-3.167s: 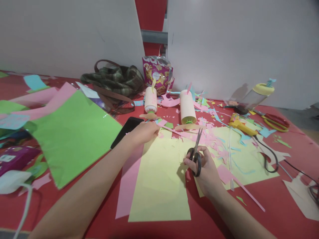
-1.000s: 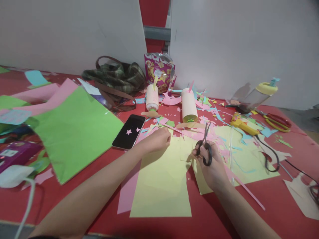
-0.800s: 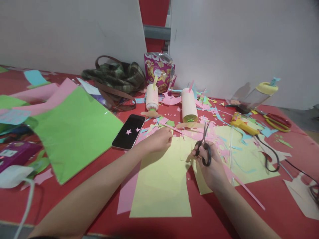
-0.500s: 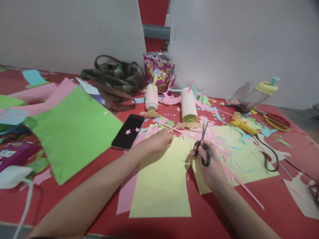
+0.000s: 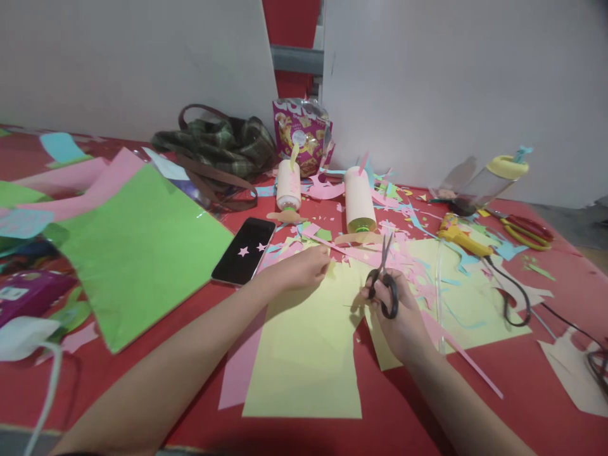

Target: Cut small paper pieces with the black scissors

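My right hand [image 5: 403, 310] holds black-handled scissors [image 5: 388, 285], a finger through a loop and the blades pointing up and away, slightly apart. Over the far edge of a pale yellow sheet of paper [image 5: 304, 367], my left hand [image 5: 311, 266] is closed, its fingertips curled together. What it pinches, if anything, is hidden. A pink sheet [image 5: 242, 367] lies partly under the yellow one. To the left of my left hand is a black-screened phone [image 5: 237, 263] with small pink paper stars [image 5: 243, 252] on it.
Two wrapped cylinders [image 5: 360, 199] stand beyond my hands among paper scraps. At the right lie a yellow glue gun [image 5: 458, 234], its cord and pliers [image 5: 529, 233]. A clear bottle [image 5: 489, 183] leans there. Leftward are a green sheet [image 5: 142, 266], a plaid bag [image 5: 223, 142] and a white charger [image 5: 28, 335].
My right hand and the scissors have shifted very slightly left. My left hand stays almost where it was, and the yellow sheet's near edge sits slightly lower left.
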Demonstrator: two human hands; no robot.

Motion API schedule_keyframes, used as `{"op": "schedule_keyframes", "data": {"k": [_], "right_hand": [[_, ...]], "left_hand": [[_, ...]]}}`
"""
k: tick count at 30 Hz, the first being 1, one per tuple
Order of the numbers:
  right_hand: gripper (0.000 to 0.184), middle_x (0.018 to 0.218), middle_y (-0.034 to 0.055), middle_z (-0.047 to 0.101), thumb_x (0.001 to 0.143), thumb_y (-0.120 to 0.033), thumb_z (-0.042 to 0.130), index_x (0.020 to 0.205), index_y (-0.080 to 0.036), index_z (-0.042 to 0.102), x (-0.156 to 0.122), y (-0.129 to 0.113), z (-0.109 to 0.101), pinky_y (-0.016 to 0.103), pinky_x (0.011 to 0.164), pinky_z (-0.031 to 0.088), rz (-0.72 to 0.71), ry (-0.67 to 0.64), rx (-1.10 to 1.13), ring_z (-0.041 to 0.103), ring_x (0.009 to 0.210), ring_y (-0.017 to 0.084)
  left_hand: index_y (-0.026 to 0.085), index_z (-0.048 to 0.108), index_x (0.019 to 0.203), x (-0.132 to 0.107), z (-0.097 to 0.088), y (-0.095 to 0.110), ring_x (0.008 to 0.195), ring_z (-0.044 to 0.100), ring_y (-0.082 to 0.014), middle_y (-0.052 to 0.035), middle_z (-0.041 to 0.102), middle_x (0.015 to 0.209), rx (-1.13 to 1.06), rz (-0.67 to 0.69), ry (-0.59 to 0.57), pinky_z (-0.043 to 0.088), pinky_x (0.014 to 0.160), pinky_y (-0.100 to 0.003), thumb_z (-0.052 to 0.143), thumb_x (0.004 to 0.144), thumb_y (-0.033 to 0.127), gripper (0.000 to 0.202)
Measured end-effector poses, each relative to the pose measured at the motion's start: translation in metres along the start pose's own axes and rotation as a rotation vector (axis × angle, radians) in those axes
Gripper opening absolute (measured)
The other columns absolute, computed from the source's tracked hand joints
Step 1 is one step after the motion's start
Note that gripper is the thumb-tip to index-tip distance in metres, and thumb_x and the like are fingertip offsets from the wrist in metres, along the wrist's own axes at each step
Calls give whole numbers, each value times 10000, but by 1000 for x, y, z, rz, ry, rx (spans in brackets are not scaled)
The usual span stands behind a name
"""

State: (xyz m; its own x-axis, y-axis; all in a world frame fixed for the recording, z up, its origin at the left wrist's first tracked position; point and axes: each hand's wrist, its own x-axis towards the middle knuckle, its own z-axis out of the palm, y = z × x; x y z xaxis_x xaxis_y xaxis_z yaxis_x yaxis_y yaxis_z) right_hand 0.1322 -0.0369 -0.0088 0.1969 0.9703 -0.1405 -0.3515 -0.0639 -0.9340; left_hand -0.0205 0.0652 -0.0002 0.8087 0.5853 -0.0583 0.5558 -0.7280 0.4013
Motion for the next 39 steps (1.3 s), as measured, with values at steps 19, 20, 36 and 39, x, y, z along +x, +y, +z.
{"op": "schedule_keyframes", "data": {"k": [19,20,36,39], "right_hand": [[198,724,-47,481,672,-223,583,741,-241,398,0,1,0,268,616,371,33,-27,31,493,624,100],[205,728,-47,480,667,-215,587,744,-242,399,0,2,0,268,616,375,33,-22,25,498,638,103],[366,731,-66,475,585,-64,616,775,-250,365,-4,3,2,190,509,413,-70,-70,-94,509,574,67],[352,747,-67,464,599,-73,599,785,-255,363,-4,3,1,160,413,363,-89,-54,-121,450,487,44]], "left_hand": [[148,415,571,-4,-4,-9,564,403,-104,-1,464,603,21,7,54,273,499,-203,395,626,95,79],[147,428,578,-5,-8,-8,579,415,-106,-2,474,610,-6,0,55,281,507,-200,397,628,98,77],[144,521,620,-14,-19,32,599,490,-87,17,555,648,-434,2,76,348,541,-186,461,630,129,63],[145,521,638,-13,-16,36,607,500,-88,16,560,661,-494,-12,69,362,553,-187,466,637,142,55]]}}
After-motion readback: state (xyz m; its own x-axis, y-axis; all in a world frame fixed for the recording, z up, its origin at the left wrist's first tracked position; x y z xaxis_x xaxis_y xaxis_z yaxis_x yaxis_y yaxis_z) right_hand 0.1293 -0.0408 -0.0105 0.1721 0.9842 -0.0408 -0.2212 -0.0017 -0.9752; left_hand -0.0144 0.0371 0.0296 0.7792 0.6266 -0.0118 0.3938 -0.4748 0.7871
